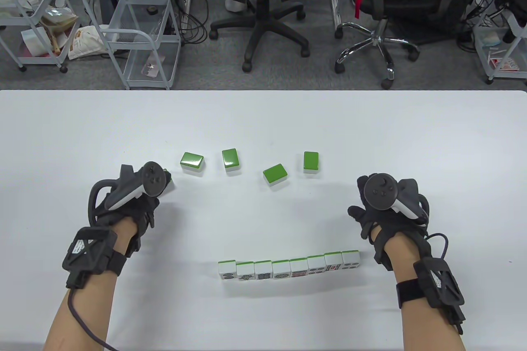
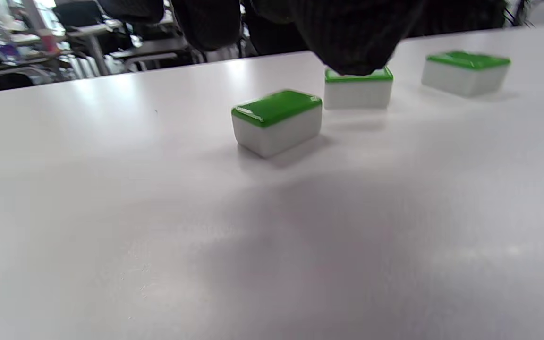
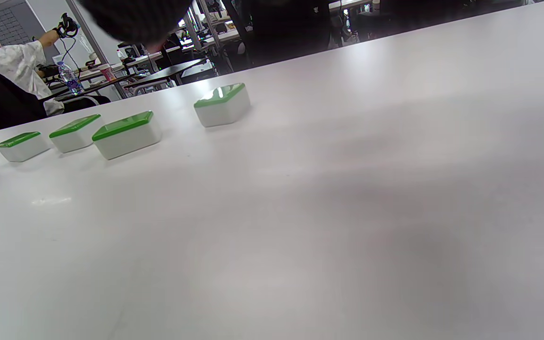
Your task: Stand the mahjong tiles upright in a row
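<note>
Eight upright green-backed white mahjong tiles (image 1: 289,269) form a row on the white table (image 1: 263,120). Left hand (image 1: 136,198) and right hand (image 1: 381,207) hold nothing; finger posture cannot be determined.

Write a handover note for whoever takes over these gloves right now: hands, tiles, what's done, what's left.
Left hand: above the table by the leftmost flat tile, holding nothing visible.
Right hand: empty, right of the flat tiles.
Done: eight tiles stand upright in the row near the table's front edge.
Left: flat, green-backed tiles lie beyond the row; four show clearly, a fifth partly hidden under the left hand.
</note>
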Motion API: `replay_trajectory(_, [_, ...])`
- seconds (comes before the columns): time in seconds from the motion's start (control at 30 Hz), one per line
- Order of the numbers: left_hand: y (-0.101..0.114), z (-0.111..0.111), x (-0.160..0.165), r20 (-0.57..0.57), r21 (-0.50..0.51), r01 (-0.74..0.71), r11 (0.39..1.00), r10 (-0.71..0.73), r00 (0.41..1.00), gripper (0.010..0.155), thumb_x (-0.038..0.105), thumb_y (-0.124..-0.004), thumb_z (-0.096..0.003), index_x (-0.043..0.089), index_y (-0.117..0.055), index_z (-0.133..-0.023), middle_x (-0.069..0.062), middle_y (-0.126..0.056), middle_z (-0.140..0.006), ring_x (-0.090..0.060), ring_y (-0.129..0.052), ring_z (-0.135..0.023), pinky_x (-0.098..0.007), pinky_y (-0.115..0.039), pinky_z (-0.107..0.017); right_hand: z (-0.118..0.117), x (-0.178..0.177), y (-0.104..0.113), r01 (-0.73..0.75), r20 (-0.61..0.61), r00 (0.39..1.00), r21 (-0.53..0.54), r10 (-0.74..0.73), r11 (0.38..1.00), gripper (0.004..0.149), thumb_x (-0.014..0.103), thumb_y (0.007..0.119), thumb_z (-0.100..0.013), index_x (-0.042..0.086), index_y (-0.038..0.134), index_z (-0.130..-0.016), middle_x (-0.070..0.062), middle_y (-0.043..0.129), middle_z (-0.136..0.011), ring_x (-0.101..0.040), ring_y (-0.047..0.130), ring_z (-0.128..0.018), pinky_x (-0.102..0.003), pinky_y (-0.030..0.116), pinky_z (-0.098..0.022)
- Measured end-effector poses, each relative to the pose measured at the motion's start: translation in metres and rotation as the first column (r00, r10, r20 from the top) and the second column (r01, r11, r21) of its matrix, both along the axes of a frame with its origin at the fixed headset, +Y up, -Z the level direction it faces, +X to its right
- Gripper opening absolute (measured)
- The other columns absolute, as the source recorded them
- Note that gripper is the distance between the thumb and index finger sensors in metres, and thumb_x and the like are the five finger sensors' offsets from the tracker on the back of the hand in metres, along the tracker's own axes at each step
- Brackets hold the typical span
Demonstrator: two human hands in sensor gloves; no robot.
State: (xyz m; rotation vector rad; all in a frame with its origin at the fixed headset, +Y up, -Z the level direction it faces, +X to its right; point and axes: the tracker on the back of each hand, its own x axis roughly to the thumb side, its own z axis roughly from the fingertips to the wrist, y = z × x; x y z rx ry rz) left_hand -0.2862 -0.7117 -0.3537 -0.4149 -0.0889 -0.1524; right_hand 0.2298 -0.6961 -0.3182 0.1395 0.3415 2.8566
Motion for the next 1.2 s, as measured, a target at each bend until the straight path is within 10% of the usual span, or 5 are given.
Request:
replay_trajectory(0.17, [-0.009, -0.017, 0.006, 0.035, 0.089, 0.007, 0.996, -0.011, 0.999, 0.073, 0.035, -0.081, -0.0323, 0.056, -0.044, -0.091, 0.025, -0.053, -0.11, -0.022, -0.071, -0.107, -0.051, -0.058, -0.078, 0.001, 0.002, 0.003, 0.018, -0.024, 1.0, 0.031, -0.018, 0.999, 0.077, 0.046, 0.073, -0.035, 0.012, 0.044, -0.098, -0.022, 0.036, -0.106, -0.06, 0.035, -0.092, -0.073, 0.045, -0.059])
replay_trajectory(0.4, [-0.034, -0.038, 0.01, 0.056, 0.005, 0.12, 0.993, -0.12, 0.991, 0.074, 0.034, -0.079, -0.0322, 0.059, -0.041, -0.09, 0.023, -0.029, -0.113, -0.028, -0.052, -0.113, -0.051, -0.051, -0.081, 0.0, 0.003, 0.001, 0.008, -0.025, 1.0, 0.021, -0.008, 1.0, 0.076, 0.045, 0.073, -0.035, 0.013, 0.045, -0.098, -0.022, 0.036, -0.106, -0.06, 0.036, -0.092, -0.073, 0.045, -0.059])
replay_trajectory(0.8, [-0.043, -0.035, 0.019, 0.032, 0.108, 0.226, 0.968, -0.23, 0.973, 0.072, 0.048, -0.086, -0.0228, 0.054, -0.057, -0.088, 0.017, -0.062, -0.104, -0.007, -0.1, -0.073, -0.038, -0.08, -0.067, 0.001, 0.005, -0.002, 0.009, -0.024, 1.0, 0.005, -0.009, 1.0, 0.076, 0.045, 0.073, -0.035, 0.012, 0.045, -0.098, -0.022, 0.036, -0.106, -0.06, 0.037, -0.093, -0.073, 0.046, -0.059])
replay_trajectory(1.2, [-0.012, 0.035, 0.041, 0.16, -0.281, -0.073, 0.957, 0.122, 0.98, 0.075, 0.047, -0.076, -0.0252, 0.038, -0.051, -0.096, 0.002, -0.065, -0.103, -0.027, -0.087, -0.093, -0.054, -0.068, -0.071, 0.003, 0.003, 0.001, 0.028, -0.032, 0.999, 0.01, -0.028, 1.0, 0.076, 0.044, 0.073, -0.035, 0.011, 0.044, -0.098, -0.023, 0.036, -0.106, -0.061, 0.036, -0.092, -0.073, 0.046, -0.059])
